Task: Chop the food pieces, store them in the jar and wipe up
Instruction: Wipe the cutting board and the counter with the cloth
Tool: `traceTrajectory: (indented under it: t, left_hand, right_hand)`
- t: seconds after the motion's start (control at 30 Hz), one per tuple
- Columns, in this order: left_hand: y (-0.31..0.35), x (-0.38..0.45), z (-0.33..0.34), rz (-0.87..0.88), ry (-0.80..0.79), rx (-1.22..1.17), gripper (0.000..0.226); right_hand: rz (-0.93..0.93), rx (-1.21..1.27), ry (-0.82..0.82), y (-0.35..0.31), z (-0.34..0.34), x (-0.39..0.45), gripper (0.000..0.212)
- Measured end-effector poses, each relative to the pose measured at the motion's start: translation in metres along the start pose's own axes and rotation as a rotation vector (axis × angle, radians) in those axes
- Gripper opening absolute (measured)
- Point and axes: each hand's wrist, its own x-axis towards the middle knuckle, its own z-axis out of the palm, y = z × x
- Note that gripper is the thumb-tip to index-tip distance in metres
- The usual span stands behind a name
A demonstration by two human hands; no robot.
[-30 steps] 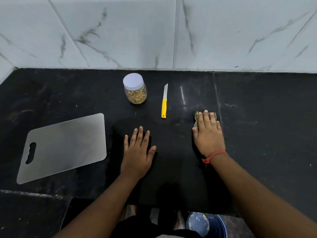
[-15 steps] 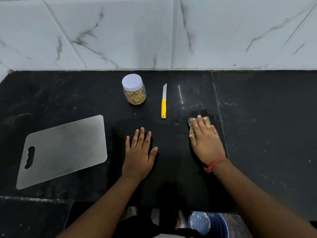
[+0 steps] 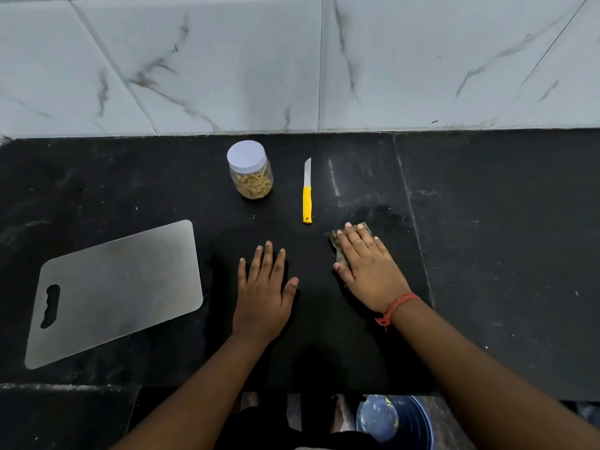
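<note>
My right hand [image 3: 368, 267] presses flat on a greenish scrub pad [image 3: 337, 246] on the black counter [image 3: 503, 254]; only the pad's left and far edges show. My left hand [image 3: 264, 289] lies flat on the counter with fingers spread, holding nothing. A clear jar [image 3: 250, 170] with a white lid, holding pale chopped pieces, stands behind my left hand. To its right a yellow-handled knife [image 3: 307, 193] lies with the blade pointing at the wall. A bare grey cutting board [image 3: 113, 292] lies at the left.
A white marble-tiled wall [image 3: 292, 60] closes off the back of the counter. Below the counter's front edge, a blue bucket [image 3: 396, 420] stands on the floor by my feet. Faint wet streaks mark the counter right of the knife.
My right hand has slid the scrub pad toward me and to the left across the counter. My left hand, the jar, knife and board have stayed put.
</note>
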Motion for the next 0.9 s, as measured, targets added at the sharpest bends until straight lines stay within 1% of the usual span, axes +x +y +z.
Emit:
traceTrajectory:
  t: [0.07,0.1,0.13,0.17,0.2,0.27,0.3,0.4,0.5,0.57,0.67,0.7,0.8,0.9]
  left_hand:
    - [0.001,-0.001,0.0,-0.005,-0.001,-0.002,0.069]
    - [0.001,0.0,-0.001,-0.01,-0.001,-0.003,0.069]
    - [0.001,0.0,-0.001,-0.015,-0.003,-0.003,0.07]
    - [0.002,0.001,-0.002,-0.014,-0.005,-0.006,0.07]
    - [0.003,0.002,-0.004,-0.007,-0.007,-0.008,0.071]
    - [0.004,0.007,-0.008,0.027,-0.015,-0.012,0.071]
    - [0.005,0.01,-0.011,0.049,-0.017,-0.011,0.071]
    - [0.007,0.023,-0.02,0.108,-0.022,-0.016,0.07]
    - [0.006,0.038,-0.029,0.147,-0.039,-0.05,0.071]
    - [0.007,0.045,-0.033,0.177,-0.037,-0.063,0.071]
    - [0.009,0.054,-0.035,0.204,-0.034,-0.074,0.07]
    - [0.01,0.057,-0.035,0.211,-0.032,-0.071,0.069]
    - [0.013,0.066,-0.032,0.233,-0.028,-0.037,0.068]
    - [0.015,0.072,-0.024,0.215,-0.03,-0.013,0.067]
  right_hand:
    - [0.06,0.152,0.039,-0.005,-0.005,0.003,0.06]
    - [0.117,0.214,0.106,-0.006,-0.008,0.003,0.056]
    - [0.196,0.213,0.179,-0.005,-0.01,0.003,0.052]
    - [0.284,0.141,0.23,-0.003,-0.012,0.003,0.048]
    - [0.359,0.042,0.241,-0.001,-0.013,0.003,0.045]
    - [0.445,-0.061,0.191,-0.004,-0.017,0.004,0.039]
    - [0.46,-0.038,0.155,-0.006,-0.018,0.006,0.038]
    - [0.518,0.168,0.044,-0.004,-0.026,0.018,0.037]
    - [0.593,0.319,0.009,-0.001,-0.032,0.028,0.041]
    - [0.605,0.397,0.037,-0.001,-0.038,0.029,0.036]
    - [0.596,0.491,0.113,-0.001,-0.048,0.028,0.013]
    - [0.61,0.545,0.129,-0.002,-0.051,0.029,0.01]
    - [0.684,0.772,0.184,0.004,-0.063,0.042,0.007]
    - [0.74,1.038,0.224,0.022,-0.069,0.073,0.007]
